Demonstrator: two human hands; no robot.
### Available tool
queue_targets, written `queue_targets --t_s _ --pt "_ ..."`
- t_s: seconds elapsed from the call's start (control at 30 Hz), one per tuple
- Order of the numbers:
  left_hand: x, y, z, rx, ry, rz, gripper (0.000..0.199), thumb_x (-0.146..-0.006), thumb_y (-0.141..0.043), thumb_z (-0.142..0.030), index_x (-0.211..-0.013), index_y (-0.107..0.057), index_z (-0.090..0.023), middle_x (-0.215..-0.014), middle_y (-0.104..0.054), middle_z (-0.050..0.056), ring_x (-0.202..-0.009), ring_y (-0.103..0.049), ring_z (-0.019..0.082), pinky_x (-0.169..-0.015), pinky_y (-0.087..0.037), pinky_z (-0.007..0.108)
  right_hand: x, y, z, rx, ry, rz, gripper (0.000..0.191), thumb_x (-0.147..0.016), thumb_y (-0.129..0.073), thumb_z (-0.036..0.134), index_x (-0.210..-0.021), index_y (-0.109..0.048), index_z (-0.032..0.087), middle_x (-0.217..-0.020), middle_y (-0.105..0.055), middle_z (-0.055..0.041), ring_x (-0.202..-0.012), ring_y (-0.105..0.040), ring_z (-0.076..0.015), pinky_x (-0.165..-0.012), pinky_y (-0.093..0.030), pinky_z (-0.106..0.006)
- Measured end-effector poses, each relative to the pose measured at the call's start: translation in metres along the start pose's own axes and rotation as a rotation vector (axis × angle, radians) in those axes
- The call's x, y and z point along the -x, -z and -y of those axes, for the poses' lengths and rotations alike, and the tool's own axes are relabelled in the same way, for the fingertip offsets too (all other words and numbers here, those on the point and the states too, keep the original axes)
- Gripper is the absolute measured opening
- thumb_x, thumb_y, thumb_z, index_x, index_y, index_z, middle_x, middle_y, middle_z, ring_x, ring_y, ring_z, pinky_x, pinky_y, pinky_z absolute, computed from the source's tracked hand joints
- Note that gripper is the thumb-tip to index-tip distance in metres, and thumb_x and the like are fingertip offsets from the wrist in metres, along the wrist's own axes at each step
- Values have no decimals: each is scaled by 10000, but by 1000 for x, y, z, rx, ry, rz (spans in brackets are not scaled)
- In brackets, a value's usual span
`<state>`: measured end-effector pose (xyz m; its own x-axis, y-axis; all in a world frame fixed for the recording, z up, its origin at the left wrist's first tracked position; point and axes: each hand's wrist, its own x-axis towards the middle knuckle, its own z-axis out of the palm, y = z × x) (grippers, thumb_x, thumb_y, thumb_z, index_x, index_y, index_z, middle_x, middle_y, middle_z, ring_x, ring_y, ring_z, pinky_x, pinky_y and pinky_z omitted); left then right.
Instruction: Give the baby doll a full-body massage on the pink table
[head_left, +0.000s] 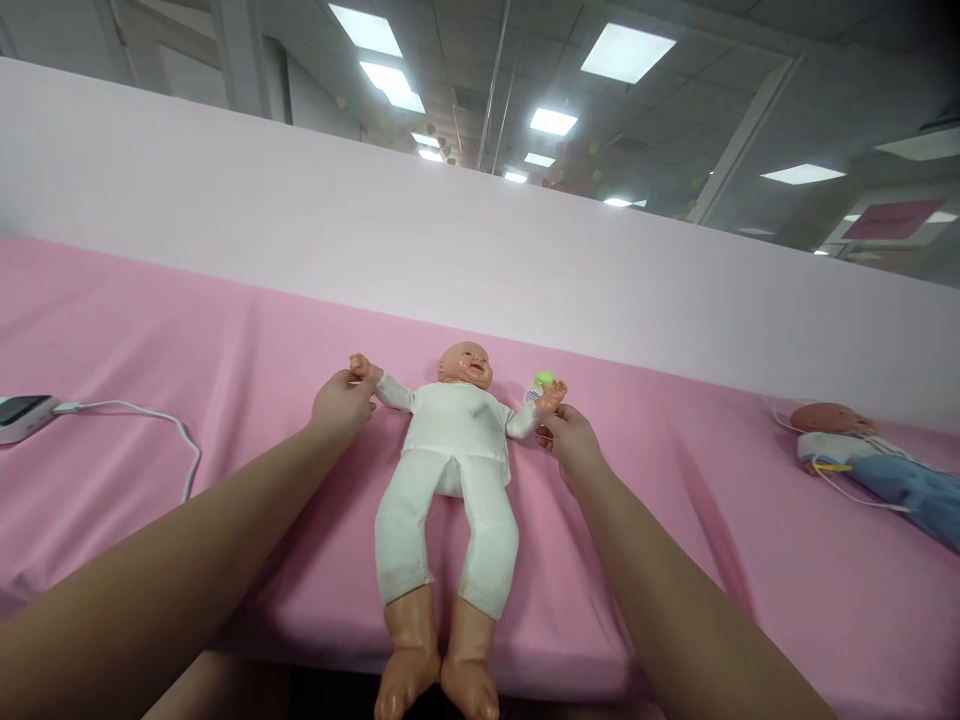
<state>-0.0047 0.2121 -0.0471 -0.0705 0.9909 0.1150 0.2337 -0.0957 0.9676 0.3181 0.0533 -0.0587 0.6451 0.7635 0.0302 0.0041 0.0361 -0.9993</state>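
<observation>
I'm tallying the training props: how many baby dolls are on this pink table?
2. One doll in white lies face up mid-table, between the left hand and right hand; a doll in blue lies at the right edge, partly cropped.

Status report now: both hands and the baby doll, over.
Left hand grips one wrist of the baby doll in white clothes. Right hand grips the other. Doll lies face up on pink sheet, arms spread. Small green object beside right hand.

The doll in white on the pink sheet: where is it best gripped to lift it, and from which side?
Probably around the trunk of the doll, under its armpits, coming from both sides. It lies flat on its back, arms spread, so the sides are open. The left hand and right hand already sit at its wrists, close by.
</observation>
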Motion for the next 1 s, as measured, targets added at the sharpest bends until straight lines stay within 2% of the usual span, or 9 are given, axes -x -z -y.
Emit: queue_targets --t_s 0.1,0.2,0.4,0.77,0.87,1.0 --pt "-15 1 8 156 94 -12 261 -804 -717 -403 -943 -644 -195 -951 -707 101 -691 -693 225 -610 -572 344 -3 2 0 -63 -76 -42 275 -774 -769 307 -1011 -679 202 -972 -739 -58 -776 -670 -170 -624 -559 -252" --pt "-21 1 12 171 111 -52 246 -768 -734 -346 -934 -637 -193 -932 -693 98 -738 -703 233 -623 -591 339 -4 2 -1 -88 -106 -74 253 -800 -738 263 -1035 -669 200 -1036 -751 -78 -802 -698 -175 -601 -570 -234" --pt "-23 2 15 152 69 -55 280 -750 -749 -365 -936 -622 -199 -966 -702 114 -865 -733 280 -635 -607 347 -8 6 -5 -75 -106 -88 357 -807 -716 262 -1158 -659 241 -1123 -748 -78 -854 -727 -198 -620 -611 -254" --pt "-16 5 7 177 51 -23 334 -716 -760 -396 -938 -630 -183 -911 -685 99 -838 -721 266 -639 -605 353 -10 8 -8 -86 -66 -68 479 -800 -723 305 -1267 -629 258 -1162 -746 -85 -902 -742 -237 -661 -634 -314" --pt "-13 5 4 164 39 -18 337 -723 -754 -400 -949 -637 -179 -955 -694 102 -846 -718 257 -646 -600 344 -11 9 -9 -76 -57 -66 463 -799 -729 324 -1247 -633 256 -1146 -750 -84 -908 -743 -242 -658 -631 -316" --pt "-9 6 2 156 21 -11 339 -744 -752 -413 -973 -651 -185 -975 -700 93 -859 -716 246 -678 -605 346 -11 10 -9 -80 -52 -77 379 -775 -751 326 -1131 -661 232 -1134 -754 -93 -913 -742 -255 -665 -635 -336"
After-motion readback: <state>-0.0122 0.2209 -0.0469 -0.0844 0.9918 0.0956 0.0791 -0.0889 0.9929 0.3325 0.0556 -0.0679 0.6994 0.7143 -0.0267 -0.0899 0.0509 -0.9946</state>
